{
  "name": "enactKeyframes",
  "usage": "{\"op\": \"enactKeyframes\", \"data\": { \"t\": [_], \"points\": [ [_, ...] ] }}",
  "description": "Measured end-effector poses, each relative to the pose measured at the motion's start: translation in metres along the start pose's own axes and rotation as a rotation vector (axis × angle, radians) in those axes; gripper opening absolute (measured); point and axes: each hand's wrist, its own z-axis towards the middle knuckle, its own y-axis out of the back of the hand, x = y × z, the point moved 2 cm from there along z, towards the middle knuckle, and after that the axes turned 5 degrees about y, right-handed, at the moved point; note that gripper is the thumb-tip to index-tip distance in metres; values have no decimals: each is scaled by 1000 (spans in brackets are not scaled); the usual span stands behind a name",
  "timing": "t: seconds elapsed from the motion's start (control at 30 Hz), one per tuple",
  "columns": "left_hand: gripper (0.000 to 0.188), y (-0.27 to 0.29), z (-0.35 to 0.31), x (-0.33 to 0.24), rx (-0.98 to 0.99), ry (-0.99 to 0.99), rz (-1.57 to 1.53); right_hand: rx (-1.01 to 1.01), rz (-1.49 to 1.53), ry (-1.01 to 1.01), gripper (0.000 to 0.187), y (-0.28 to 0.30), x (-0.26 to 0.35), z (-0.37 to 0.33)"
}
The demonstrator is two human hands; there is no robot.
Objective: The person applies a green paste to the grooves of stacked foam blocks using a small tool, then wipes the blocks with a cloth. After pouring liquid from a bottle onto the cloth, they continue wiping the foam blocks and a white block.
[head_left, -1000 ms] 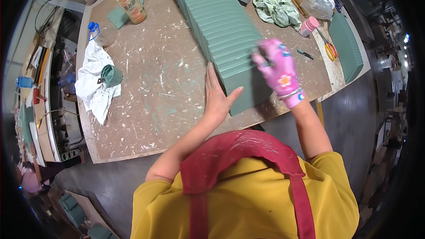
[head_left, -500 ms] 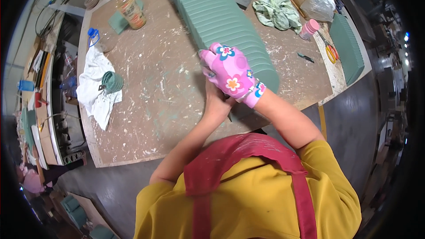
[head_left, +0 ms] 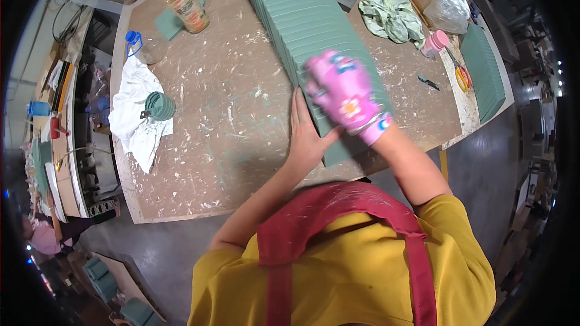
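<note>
A long row of overlapping green sheets (head_left: 302, 18) runs away across a paint-flecked brown bench (head_left: 217, 151), its near end close to the wearer. The bare left hand (head_left: 307, 143) lies against the left side of that end, fingers straight and together, thumb spread out toward the nearest sheet; it grips nothing visible. The right hand (head_left: 342, 89), in a pink flowered glove, is over the near sheets with fingers partly bent. It is blurred, so whether it holds anything cannot be told.

The fanning-out looks done, since the sheets lie in fairly even steps; how many are finished and how many are left is unclear. The gloved hand and forearm hide part of the near end.

Left of the row are an orange-capped bottle (head_left: 188, 11) beside a flat green piece (head_left: 167, 25), a blue-capped bottle (head_left: 133, 39), and a white cloth (head_left: 134, 124) with a ribbed green roll (head_left: 161, 106) at its right edge. Right of it are a crumpled pale-green cloth (head_left: 389, 19), a pink-capped container (head_left: 435, 43), a small dark tool (head_left: 428, 82), orange-handled scissors (head_left: 463, 78) and another green stack (head_left: 483, 72). These all sit apart from the row.
</note>
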Motion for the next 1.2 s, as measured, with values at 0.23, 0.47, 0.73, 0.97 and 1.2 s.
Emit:
{"op": "enactKeyframes", "data": {
  "t": [0.23,0.47,0.73,0.97,1.2],
  "points": [
    [109,-2,-2,-1,-37,-4,68,114,-44,211,28,4,8,7],
    [111,-6,1,0,-14,-23,31,-20,8,53,31,-2,-4,11],
    [111,-3,-1,-1,-19,58,32,3,-249,-394,25,40,-109,-32],
    [110,2,-5,3,-14,117,62,217,-9,12,34,13,-5,2],
    [114,7,6,0,-7,139,-69,-5,30,98,30,12,-29,19]
  ]
}}
